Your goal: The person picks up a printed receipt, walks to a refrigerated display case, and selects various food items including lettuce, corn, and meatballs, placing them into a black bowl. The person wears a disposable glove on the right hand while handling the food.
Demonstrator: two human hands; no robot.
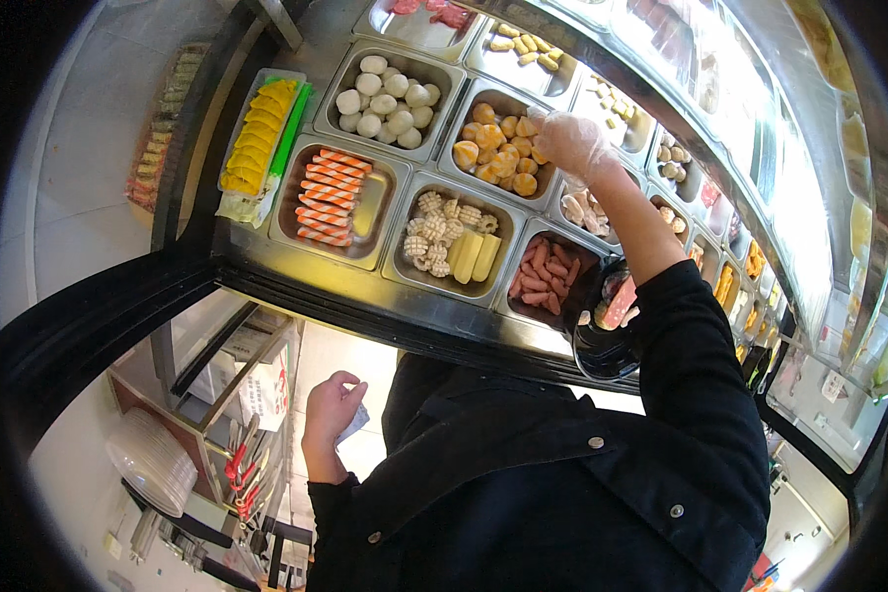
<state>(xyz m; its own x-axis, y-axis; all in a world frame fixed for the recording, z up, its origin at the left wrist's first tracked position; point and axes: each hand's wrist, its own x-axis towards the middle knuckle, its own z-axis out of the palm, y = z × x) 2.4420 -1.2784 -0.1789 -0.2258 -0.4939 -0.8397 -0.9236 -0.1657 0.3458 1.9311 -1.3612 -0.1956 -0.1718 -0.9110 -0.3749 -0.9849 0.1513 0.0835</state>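
A steel-topped chilled surface [266, 259] runs across the upper half of the view, sunk with rows of rectangular steel pans under a curved glass cover [799, 148] that bends away to the right. The right hand [572, 143], in a thin clear glove, reaches over the pan of golden-orange balls [498, 153], its grip curled down at that pan's right edge; whether it pinches anything cannot be told. The left hand [331, 409] hangs bare, low beside the dark jacket, its grip closed loosely around a small crumpled white scrap [355, 424]. Around the orange balls lie a pan of white balls [385, 94], a pan of orange-and-white striped sticks [328, 197], a pan holding pale knobbly pieces with yellow blocks [454, 242], and a pan of pink sausages [545, 271]. At the far left end sits a clear tray of yellow pieces [257, 133]. A dark bowl [607, 340] with pink and white bits rests on the front ledge, just beside the sausage pan. Below the ledge, a lower shelf carries red-handled tongs [242, 479] and a stack of clear plates [153, 459]; pale floor tiles [79, 178] show at left.
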